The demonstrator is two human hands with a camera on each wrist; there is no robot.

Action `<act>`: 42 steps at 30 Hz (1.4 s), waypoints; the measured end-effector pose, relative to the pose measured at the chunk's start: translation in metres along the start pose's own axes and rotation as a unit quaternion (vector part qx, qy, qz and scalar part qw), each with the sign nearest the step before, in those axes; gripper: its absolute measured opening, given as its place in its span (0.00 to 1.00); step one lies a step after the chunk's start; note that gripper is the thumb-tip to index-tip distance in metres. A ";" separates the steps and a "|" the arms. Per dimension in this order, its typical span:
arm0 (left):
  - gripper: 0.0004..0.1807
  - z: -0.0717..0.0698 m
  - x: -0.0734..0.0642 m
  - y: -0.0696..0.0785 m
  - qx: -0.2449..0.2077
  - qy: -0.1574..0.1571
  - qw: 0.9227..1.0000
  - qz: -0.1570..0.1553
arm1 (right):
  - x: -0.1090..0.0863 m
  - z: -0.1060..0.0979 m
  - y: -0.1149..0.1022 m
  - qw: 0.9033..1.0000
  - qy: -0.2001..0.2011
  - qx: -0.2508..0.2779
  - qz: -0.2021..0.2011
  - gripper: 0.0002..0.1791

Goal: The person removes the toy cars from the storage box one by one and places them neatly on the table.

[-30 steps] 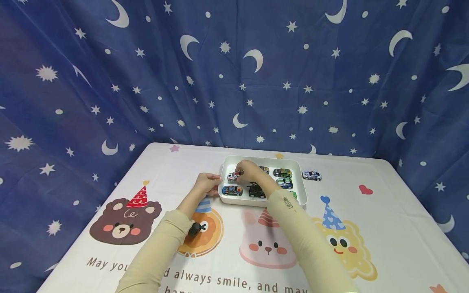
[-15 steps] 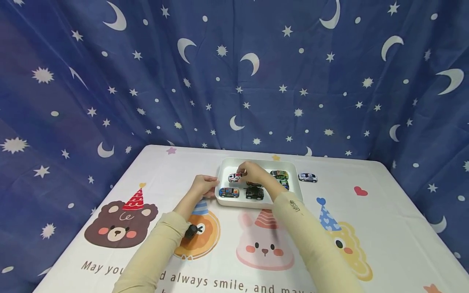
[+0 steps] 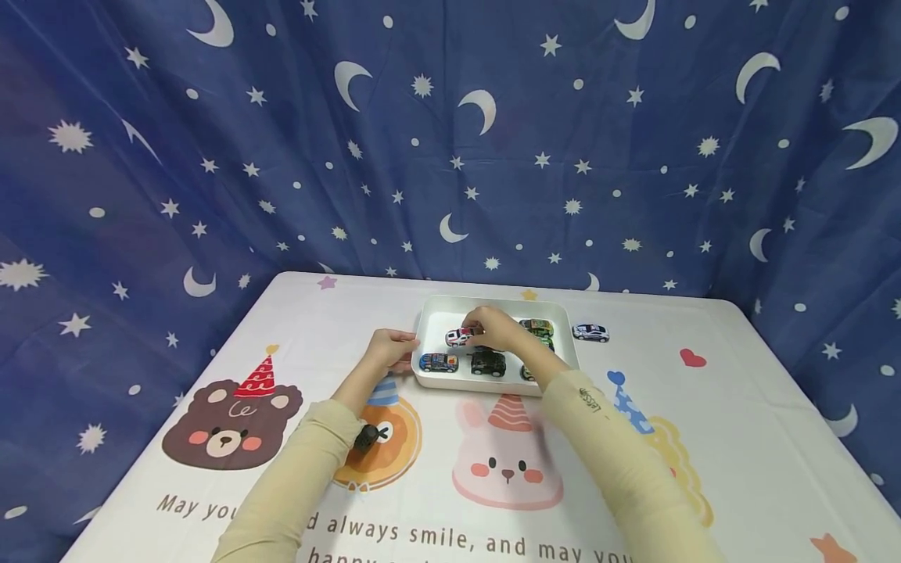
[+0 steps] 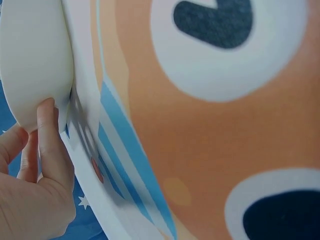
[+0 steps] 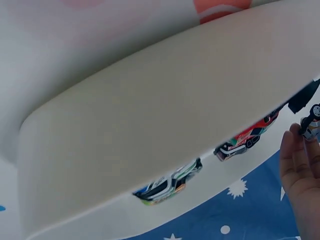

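Observation:
A white tray point(image 3: 450, 382) of toy cars stands toward the back of the table. My left hand point(image 3: 387, 350) pinches the tray's left end; in the left wrist view its thumb and fingertips meet the pale wall point(image 4: 35, 60). Over the tray's left half, my right hand point(image 3: 496, 328) holds a white and red toy car point(image 3: 457, 337), partly hidden by the fingers. That car point(image 5: 312, 127) also shows at the fingertips in the right wrist view. A blue toy car point(image 3: 439, 362) and a black one point(image 3: 488, 363) sit along the tray's front.
Green toy cars point(image 3: 536, 327) lie in the tray's right part, partly behind my right wrist. Outside the tray, a white toy car point(image 3: 590, 333) stands to its right. A cartoon-printed cloth point(image 3: 507, 461) covers the table, and a blue starry curtain point(image 3: 394, 156) hangs behind.
My right hand has shifted a little right within the tray with the white and red car. The left hand keeps hold of the tray's left end. The head view has shifted slightly.

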State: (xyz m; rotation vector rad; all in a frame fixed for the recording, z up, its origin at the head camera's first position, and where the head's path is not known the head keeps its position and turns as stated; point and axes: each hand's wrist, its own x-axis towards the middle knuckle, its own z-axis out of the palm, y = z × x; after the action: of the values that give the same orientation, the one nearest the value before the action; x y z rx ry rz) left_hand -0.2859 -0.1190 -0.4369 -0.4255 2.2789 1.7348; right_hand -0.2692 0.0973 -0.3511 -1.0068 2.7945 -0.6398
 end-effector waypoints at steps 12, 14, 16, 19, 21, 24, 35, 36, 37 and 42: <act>0.18 0.001 -0.005 0.001 0.000 0.006 1.000 0.001 | 0.022 0.024 0.052 0.999 0.023 0.028 0.004 0.17; 0.18 0.002 -0.006 0.001 -0.002 0.006 1.000 0.002 | 0.017 0.022 0.051 0.999 0.030 0.031 0.004 0.17; 0.17 0.003 -0.006 0.000 -0.004 0.005 1.000 0.005 | 0.010 0.020 0.050 0.999 0.034 0.035 0.001 0.17; 0.17 0.003 -0.005 -0.001 -0.008 0.004 1.000 0.001 | 0.000 0.017 0.050 0.998 0.037 0.040 -0.002 0.18; 0.17 0.002 -0.006 -0.001 -0.008 0.003 1.000 0.000 | -0.006 0.016 0.051 0.998 0.039 0.042 -0.004 0.18; 0.17 0.001 -0.007 0.000 -0.006 0.003 1.000 0.003 | -0.013 0.014 0.054 0.998 0.045 0.047 -0.006 0.19; 0.17 0.001 -0.006 -0.001 -0.010 0.007 1.000 0.010 | -0.030 0.010 0.065 0.996 0.079 0.040 -0.018 0.17; 0.17 0.001 -0.006 -0.001 -0.010 0.006 1.000 0.009 | -0.032 0.010 0.066 0.996 0.081 0.041 -0.019 0.17; 0.17 0.001 -0.006 -0.001 -0.009 0.006 1.000 0.009 | -0.034 0.010 0.067 0.996 0.082 0.043 -0.016 0.18; 0.17 0.003 -0.005 0.000 -0.008 0.006 1.000 0.008 | -0.046 0.007 0.073 0.995 0.084 0.045 -0.001 0.19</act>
State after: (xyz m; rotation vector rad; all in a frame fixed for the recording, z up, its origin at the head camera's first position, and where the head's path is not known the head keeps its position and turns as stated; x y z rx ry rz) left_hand -0.2814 -0.1162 -0.4363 -0.4232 2.2844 1.7653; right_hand -0.2746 0.1747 -0.3898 -0.9833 2.8763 -0.8817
